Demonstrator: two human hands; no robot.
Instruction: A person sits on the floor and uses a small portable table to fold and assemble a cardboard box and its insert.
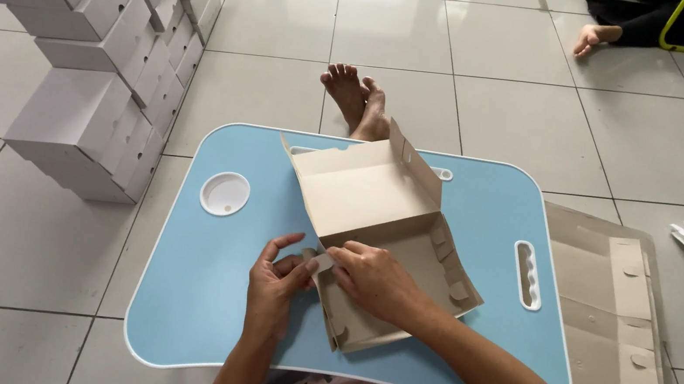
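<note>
From my head camera, looking down: a half-folded cardboard box (381,232) sits on the light blue tabletop (206,289) in front of me, its lid flap standing up and tilted away from me, its near left corner still loose. My left hand (277,285) is at that corner, thumb and forefinger closed in a pinch grip on a small cardboard tab (322,260). My right hand (374,280) lies on the box's left wall just beside it, fingers curled and pressing on the card; its grip is closed on the wall's edge as far as I can tell, though the fingertips are partly hidden. The two hands almost touch.

The tabletop has a round white cup recess (225,193) to the left of the box and a white handle slot (527,274) to its right. My bare feet (358,102) show past the far edge. On the tiled floor, a stack of finished white boxes (105,55) stands to my left, and flat unfolded box blanks (616,316) lie to my right. Another person's foot (596,36) shows at the top right.
</note>
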